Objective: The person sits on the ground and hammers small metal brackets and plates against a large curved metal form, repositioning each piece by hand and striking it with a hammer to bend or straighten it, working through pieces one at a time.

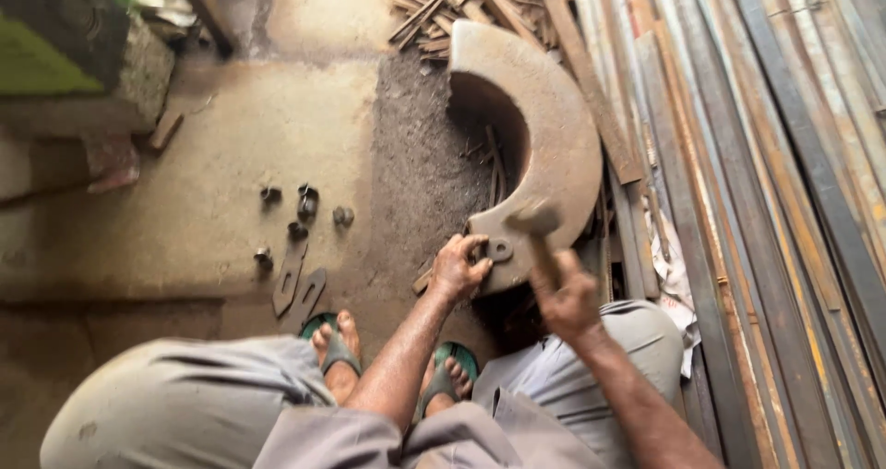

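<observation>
The person is squatting on the concrete floor [231, 155], looking down between the knees at a heavy, rusty curved steel block [544, 137] that is lying flat on the ground. The left hand [459, 268] is pressing down on a small flat metal plate with a hole [499, 250], which is sitting on the near end of the block; the fingers are curled over the plate's edge, so this grip is closing on the plate. The right hand [568, 300] is wrapping tightly around the wooden handle of a hammer [537, 234], grip clamped on the handle, and the hammer head is hovering blurred just above the block, right beside the plate. Both feet are wearing green sandals [323, 326] and are resting just below the left hand. To the left, on the floor, several small dark nuts or bushes [305, 203] are lying scattered, with two flat metal strips [297, 284] near them. Long rusty steel bars [766, 201] are lying stacked along the right side, and thin scrap rods [443, 7] are piling up beyond the block.
</observation>
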Demonstrator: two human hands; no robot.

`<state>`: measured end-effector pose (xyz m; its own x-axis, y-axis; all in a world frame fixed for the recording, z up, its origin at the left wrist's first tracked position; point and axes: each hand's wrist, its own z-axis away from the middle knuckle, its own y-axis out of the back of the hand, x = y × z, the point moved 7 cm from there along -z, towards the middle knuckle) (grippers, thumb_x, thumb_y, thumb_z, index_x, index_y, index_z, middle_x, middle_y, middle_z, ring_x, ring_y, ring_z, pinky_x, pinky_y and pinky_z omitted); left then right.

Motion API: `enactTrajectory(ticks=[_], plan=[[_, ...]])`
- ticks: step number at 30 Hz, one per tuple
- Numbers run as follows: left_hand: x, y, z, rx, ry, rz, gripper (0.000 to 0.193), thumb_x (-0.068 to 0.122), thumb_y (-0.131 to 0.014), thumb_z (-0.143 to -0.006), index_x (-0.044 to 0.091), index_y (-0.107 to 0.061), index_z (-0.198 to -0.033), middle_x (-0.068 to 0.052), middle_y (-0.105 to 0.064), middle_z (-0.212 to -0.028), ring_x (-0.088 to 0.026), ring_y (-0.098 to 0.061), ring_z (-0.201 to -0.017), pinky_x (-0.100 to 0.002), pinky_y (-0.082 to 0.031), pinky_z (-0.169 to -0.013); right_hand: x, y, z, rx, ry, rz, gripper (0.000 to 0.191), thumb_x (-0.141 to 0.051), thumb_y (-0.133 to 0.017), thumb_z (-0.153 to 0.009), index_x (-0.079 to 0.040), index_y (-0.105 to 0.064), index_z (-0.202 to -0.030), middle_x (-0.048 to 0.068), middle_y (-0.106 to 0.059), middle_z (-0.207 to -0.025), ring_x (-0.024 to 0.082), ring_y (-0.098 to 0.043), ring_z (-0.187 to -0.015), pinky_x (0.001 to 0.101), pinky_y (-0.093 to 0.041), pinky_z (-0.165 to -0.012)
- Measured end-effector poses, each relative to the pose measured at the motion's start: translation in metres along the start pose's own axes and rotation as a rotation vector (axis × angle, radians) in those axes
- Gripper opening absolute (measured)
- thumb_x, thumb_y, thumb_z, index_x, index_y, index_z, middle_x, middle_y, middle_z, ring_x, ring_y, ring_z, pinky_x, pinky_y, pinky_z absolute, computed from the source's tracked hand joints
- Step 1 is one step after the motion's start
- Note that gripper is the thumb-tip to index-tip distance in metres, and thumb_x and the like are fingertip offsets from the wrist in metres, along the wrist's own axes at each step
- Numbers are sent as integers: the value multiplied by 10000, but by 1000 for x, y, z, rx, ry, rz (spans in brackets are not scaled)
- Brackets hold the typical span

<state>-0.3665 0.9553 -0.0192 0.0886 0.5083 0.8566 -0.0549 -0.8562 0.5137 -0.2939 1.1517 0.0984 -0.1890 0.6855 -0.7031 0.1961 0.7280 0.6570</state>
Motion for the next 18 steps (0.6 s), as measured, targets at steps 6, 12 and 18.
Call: enactTrajectory(ticks=[6, 12, 18], plan=[[-4, -7, 5, -64, 88, -7, 485, 262, -809, -777, 179, -675, -1236, -89, -623, -1042, -270, -669, -949, -408, -568, -846, -5, 9, -1, 113, 123, -19, 365, -279, -667, -973, -14, -559, -1199, 177, -708, -790, 331, -743, -736, 434, -572, -615], [0, -3, 0, -10, 61, -32, 413, 261, -773, -818, 182, -695, -1215, -89, -639, -1076, -275, -681, -986, -415, -569, -874, 5, 1, -13, 40, -102, 94, 224, -265, -709, -998, -66, -606, -1011, 162, -708, -780, 321, -724, -705, 447, -540, -644], [21, -6, 11, -45, 110, -178, 563, 374, -825, -739, 189, -645, -1240, -123, -570, -1150, -313, -657, -1024, -455, -563, -846, -45, 41, -9, 156, 118, -191, 264, -239, -658, -1008, -36, -580, -1158, 64, -666, -797, 182, -651, -703, 349, -525, -634]])
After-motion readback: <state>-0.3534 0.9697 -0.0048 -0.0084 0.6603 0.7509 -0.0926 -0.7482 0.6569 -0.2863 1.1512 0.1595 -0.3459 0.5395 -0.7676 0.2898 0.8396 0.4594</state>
